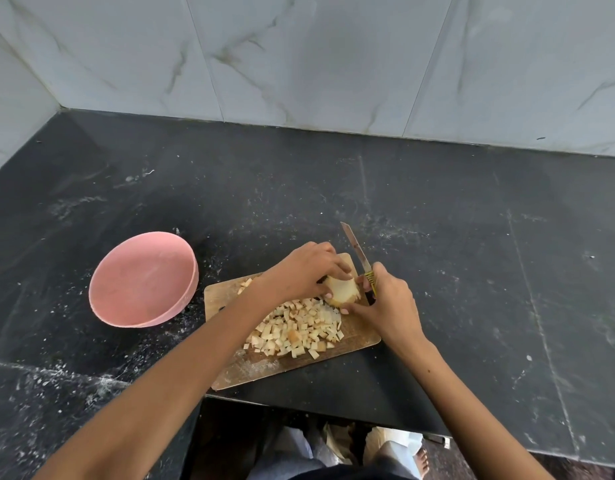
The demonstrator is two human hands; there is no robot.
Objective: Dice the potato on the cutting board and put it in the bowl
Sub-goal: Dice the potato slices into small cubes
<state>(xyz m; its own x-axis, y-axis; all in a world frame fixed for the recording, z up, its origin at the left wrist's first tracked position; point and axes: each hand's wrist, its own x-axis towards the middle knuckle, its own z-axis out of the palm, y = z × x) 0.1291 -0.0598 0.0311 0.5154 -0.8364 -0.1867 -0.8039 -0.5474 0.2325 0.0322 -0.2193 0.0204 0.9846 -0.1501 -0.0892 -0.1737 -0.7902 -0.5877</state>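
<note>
A wooden cutting board [237,368] lies on the black counter near its front edge. A heap of diced potato [295,329] covers the board's middle. At the board's far right corner sits an uncut potato piece [342,291], and my left hand [304,270] grips it from above. My right hand [391,304] touches the piece with its fingers and holds a knife [356,249] with a yellow handle, blade pointing away from me. A pink bowl [143,282] stands left of the board, with nothing visible inside.
The black stone counter [472,237] stretches wide to the right and behind the board, backed by a marble-tiled wall [333,57]. The counter's front edge runs just below the board. Legs and a foot [422,459] show on the floor beneath.
</note>
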